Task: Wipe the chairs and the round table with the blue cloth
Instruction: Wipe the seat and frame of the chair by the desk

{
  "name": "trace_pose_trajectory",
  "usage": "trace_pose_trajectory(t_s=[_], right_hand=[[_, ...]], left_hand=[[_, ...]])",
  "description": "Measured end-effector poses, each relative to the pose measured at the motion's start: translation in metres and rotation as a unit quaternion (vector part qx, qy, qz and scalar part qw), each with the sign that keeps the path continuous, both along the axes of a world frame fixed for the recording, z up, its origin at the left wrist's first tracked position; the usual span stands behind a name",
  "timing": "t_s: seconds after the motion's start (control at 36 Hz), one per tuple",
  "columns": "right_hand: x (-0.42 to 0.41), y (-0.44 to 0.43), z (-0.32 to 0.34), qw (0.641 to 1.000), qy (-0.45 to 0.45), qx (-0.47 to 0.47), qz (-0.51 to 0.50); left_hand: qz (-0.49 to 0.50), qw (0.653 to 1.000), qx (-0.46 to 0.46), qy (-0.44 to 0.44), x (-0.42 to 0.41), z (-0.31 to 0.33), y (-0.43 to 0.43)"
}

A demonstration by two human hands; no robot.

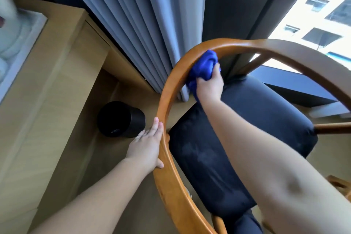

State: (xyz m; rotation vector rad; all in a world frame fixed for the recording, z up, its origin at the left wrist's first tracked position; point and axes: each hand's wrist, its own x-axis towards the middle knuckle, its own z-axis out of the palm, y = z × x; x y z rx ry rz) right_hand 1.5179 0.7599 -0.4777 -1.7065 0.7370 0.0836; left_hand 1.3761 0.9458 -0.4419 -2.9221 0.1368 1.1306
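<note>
A wooden chair with a curved orange-brown back rail (pixel 237 43) and a dark navy seat cushion (pixel 237 138) fills the lower right. My right hand (pixel 209 86) is shut on the bunched blue cloth (pixel 204 65) and presses it against the inner side of the rail near its upper left bend. My left hand (pixel 148 148) lies flat against the outer side of the rail lower down, thumb hooked under it. The round table is out of view.
A black cylindrical bin (pixel 121 118) stands on the floor left of the chair. A light wooden cabinet (pixel 47 91) runs along the left. Grey pleated curtains (pixel 136 24) hang behind the chair, and a bright window (pixel 322 15) is at the upper right.
</note>
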Motion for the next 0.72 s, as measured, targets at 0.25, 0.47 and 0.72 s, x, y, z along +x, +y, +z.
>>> trace_pose_trajectory(t_s=[0.25, 0.47, 0.72], right_hand=[[0.044, -0.053, -0.003, 0.993, 0.003, -0.022, -0.112], [-0.006, 0.003, -0.004, 0.997, -0.011, -0.054, 0.062], [-0.123, 0.039, -0.006, 0.949, 0.062, -0.002, 0.310]], left_hand=[[0.006, 0.999, -0.017, -0.032, -0.003, -0.010, 0.006], [0.006, 1.000, -0.018, -0.016, -0.002, -0.009, 0.008], [-0.016, 0.999, 0.004, -0.051, -0.008, 0.007, 0.009]])
